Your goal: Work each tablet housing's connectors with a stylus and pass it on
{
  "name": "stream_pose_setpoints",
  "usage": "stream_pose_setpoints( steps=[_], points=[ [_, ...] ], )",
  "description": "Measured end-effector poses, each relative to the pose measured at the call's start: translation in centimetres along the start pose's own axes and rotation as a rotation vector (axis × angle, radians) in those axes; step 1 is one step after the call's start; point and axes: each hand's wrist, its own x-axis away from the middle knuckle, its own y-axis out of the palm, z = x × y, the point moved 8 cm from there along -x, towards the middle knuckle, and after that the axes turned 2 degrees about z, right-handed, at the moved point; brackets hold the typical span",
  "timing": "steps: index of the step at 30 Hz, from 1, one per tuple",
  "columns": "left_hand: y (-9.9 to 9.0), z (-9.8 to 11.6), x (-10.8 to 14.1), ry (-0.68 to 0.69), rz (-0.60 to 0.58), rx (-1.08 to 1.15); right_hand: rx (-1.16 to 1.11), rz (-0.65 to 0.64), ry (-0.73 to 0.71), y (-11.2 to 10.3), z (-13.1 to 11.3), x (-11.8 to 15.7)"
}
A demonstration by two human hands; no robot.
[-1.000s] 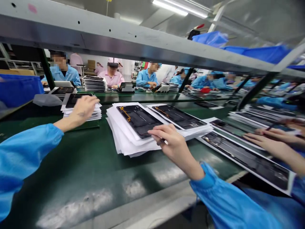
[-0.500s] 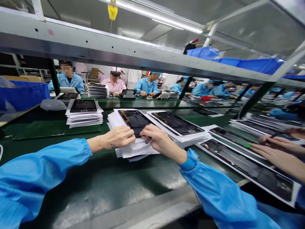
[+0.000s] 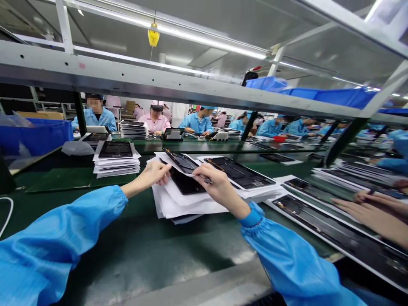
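A black tablet back housing (image 3: pixel 182 160) with an orange flex cable is tilted up off its stack. My right hand (image 3: pixel 212 178) pinches its near right corner and also holds a short dark stick-like tool (image 3: pixel 208 180), whose kind I cannot make out. My left hand (image 3: pixel 156 173) is closed at the near left edge of the raised housing; its fingertips are partly hidden. Beneath lies another dark housing (image 3: pixel 188 185) on the stack of white sheets (image 3: pixel 178 206). Just right of the stack, a second housing (image 3: pixel 240 172) rests on white sheets.
A stack of housings and sheets (image 3: pixel 116 163) stands at left, near a blue bin (image 3: pixel 35 136). At right, a co-worker's hands (image 3: pixel 372 212) are over long dark panels (image 3: pixel 338 238). A metal shelf beam (image 3: pixel 191 91) crosses above the green bench (image 3: pixel 137 255).
The top housing has been lifted and tilted, uncovering the dark housing beneath. My left hand has moved slightly left and up. The view has tilted up a little.
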Motion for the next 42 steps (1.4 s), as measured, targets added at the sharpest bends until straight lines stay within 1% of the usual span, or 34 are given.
stream_pose_setpoints(
  steps=[2,5,7,8,10,12,13,14,15,16,17,18,19,20,22,23,25,26,28,29,30,31,32,33,34,35,38,42],
  points=[
    [0.5,-0.9,-1.2,-0.136,-0.013,0.171,-0.011,0.035,0.001,0.4,-0.4,-0.4],
    [1.1,-0.9,-2.2,-0.296,0.027,0.376,-0.035,0.062,-0.005,1.3,-1.7,-0.5],
    [0.3,-0.4,-1.2,-0.383,0.083,0.473,-0.056,0.089,0.003,1.0,-3.2,0.4],
    [-0.6,0.0,-0.1,-0.419,0.112,0.512,-0.068,0.111,0.012,0.4,-4.1,1.3],
    [-3.1,0.6,3.8,-0.479,0.160,0.573,-0.096,0.172,0.043,-1.5,-6.2,3.8],
    [-6.1,1.1,9.1,-0.530,0.184,0.617,-0.137,0.250,0.111,-3.4,-8.1,6.7],
    [-7.2,0.9,12.2,-0.610,0.188,0.658,-0.148,0.267,0.152,-3.9,-9.0,8.1],
    [-8.1,0.6,15.5,-0.714,0.194,0.671,-0.181,0.268,0.185,-3.9,-9.9,9.2],
    [-8.5,0.2,18.6,-0.816,0.180,0.674,-0.251,0.276,0.203,-3.7,-10.8,10.1],
    [-8.8,-0.1,21.5,-0.895,0.198,0.665,-0.339,0.275,0.205,-3.1,-11.8,10.6],
    [-8.7,-0.4,23.8,-0.959,0.210,0.655,-0.431,0.284,0.202,-2.3,-12.7,10.9],
    [-8.3,-0.7,25.7,-1.007,0.208,0.645,-0.517,0.287,0.201,-1.4,-13.6,10.9],
    [-7.5,-0.8,27.1,-1.039,0.195,0.636,-0.586,0.282,0.203,-0.3,-14.4,10.7],
    [-6.7,-1.0,28.0,-1.053,0.174,0.627,-0.635,0.270,0.210,0.8,-15.3,10.4],
    [-5.5,-1.2,28.5,-1.034,0.122,0.593,-0.695,0.184,0.222,3.2,-17.1,9.9],
    [-5.4,-1.4,28.4,-0.995,0.117,0.549,-0.714,0.131,0.223,4.4,-18.1,9.8],
    [-5.9,-1.9,28.1,-0.903,0.036,0.396,-0.713,0.025,0.233,6.6,-19.7,9.9],
    [-6.5,-2.0,28.0,-0.842,-0.025,0.242,-0.694,-0.021,0.237,7.5,-20.3,10.1],
    [-8.1,-1.8,28.3,-0.693,-0.108,-0.167,-0.644,-0.079,0.234,9.0,-21.1,10.8],
    [-8.7,-1.1,28.6,-0.599,-0.133,-0.361,-0.619,-0.095,0.222,9.6,-21.4,11.1],
    [-8.9,-0.2,28.8,-0.492,-0.151,-0.508,-0.601,-0.108,0.202,10.0,-21.8,11.4],
    [-8.8,0.9,29.2,-0.380,-0.158,-0.587,-0.591,-0.120,0.177,10.4,-22.1,11.6],
    [-8.3,2.1,29.7,-0.273,-0.166,-0.596,-0.585,-0.135,0.151,10.7,-22.4,11.7],
    [-7.7,3.2,30.3,-0.183,-0.167,-0.557,-0.581,-0.156,0.121,10.9,-22.7,11.7],
    [-7.2,4.1,30.8,-0.117,-0.155,-0.497,-0.579,-0.175,0.093,11.0,-22.9,11.7],
    [-6.8,4.8,31.4,-0.079,-0.136,-0.436,-0.576,-0.192,0.074,11.0,-23.1,11.6],
    [-6.3,5.5,32.5,-0.071,-0.084,-0.333,-0.561,-0.214,0.075,10.8,-23.1,11.2],
    [-6.2,5.5,33.2,-0.099,-0.093,-0.293,-0.523,-0.220,0.092,11.1,-23.1,11.3]
  ],
)
